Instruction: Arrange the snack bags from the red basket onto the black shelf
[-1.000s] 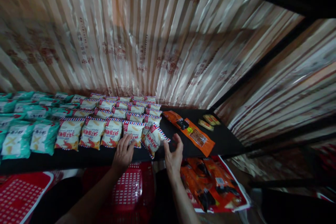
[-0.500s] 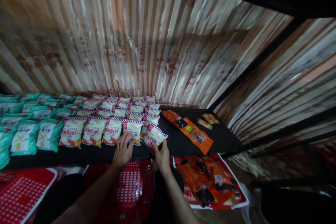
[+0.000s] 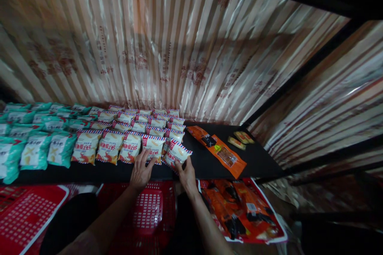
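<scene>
My right hand [image 3: 187,176] pinches a small white snack bag [image 3: 176,152] with a red-and-blue striped edge. That bag leans at an angle at the right end of the front row. My left hand [image 3: 141,170] lies with fingers extended against the lower part of the neighbouring upright snack bag [image 3: 153,144]. Further matching bags [image 3: 109,146] stand to the left and in rows behind. Part of the pinched bag is covered by my right fingers.
Green snack bags [image 3: 62,147] fill the left of the black shelf [image 3: 206,163]. A long orange packet [image 3: 221,153] and small yellowish packets [image 3: 237,142] lie on the right. Below are red baskets [image 3: 145,209], one [image 3: 284,236] with orange packets. A striped curtain [image 3: 167,48] hangs behind.
The whole view has shifted slightly. Both hands stay at the same two bags, and the right-hand bag remains tilted, with little visible movement.
</scene>
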`<state>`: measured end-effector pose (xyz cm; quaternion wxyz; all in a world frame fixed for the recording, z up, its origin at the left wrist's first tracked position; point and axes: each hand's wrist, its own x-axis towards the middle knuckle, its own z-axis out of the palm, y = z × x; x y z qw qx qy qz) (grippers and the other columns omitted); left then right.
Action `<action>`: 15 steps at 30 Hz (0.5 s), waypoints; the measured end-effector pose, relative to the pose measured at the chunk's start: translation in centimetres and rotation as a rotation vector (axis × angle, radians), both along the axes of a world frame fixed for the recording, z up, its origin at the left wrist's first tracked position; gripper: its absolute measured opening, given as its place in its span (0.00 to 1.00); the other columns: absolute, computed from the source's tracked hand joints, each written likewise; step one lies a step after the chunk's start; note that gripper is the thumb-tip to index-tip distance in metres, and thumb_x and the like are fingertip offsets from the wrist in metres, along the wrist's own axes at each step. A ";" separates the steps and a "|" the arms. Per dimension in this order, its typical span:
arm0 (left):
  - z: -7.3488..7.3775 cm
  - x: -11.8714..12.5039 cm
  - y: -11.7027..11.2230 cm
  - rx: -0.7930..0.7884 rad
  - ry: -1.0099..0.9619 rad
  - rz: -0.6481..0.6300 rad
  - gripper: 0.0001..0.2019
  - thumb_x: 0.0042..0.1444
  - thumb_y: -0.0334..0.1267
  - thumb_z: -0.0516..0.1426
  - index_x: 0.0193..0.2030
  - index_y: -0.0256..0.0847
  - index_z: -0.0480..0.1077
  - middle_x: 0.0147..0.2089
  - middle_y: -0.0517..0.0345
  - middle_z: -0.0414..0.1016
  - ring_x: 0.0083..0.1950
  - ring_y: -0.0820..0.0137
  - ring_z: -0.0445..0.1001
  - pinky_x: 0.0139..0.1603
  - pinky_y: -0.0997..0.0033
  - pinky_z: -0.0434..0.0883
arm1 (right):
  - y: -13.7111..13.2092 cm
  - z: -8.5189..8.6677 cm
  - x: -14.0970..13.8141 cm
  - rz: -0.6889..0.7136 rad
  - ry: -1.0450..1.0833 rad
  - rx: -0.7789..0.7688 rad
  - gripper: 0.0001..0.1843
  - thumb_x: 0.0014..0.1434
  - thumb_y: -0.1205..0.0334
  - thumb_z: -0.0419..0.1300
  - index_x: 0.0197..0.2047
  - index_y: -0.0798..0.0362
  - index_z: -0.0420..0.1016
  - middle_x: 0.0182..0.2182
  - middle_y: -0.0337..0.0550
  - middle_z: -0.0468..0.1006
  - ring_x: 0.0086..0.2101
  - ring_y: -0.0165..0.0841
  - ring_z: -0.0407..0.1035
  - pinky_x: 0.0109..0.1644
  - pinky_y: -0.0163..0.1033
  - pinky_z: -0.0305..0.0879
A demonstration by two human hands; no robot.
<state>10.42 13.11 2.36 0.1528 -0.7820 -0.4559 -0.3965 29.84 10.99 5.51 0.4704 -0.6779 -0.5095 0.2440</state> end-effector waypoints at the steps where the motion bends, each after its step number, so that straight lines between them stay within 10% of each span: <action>1: 0.0 0.0 0.0 0.002 -0.003 0.003 0.14 0.57 0.29 0.52 0.49 0.43 0.69 0.59 0.45 0.62 0.64 0.57 0.56 0.57 0.55 0.63 | 0.1 -0.1 0.0 0.009 0.001 -0.008 0.23 0.54 0.54 0.55 0.51 0.54 0.63 0.43 0.49 0.76 0.42 0.38 0.71 0.46 0.41 0.66; 15: 0.3 0.0 0.2 0.055 0.050 -0.016 0.19 0.57 0.32 0.54 0.56 0.44 0.65 0.59 0.48 0.66 0.67 0.58 0.50 0.63 0.54 0.56 | 0.5 0.0 -0.1 0.032 -0.120 0.068 0.30 0.52 0.52 0.56 0.56 0.56 0.60 0.51 0.53 0.68 0.51 0.41 0.63 0.56 0.48 0.58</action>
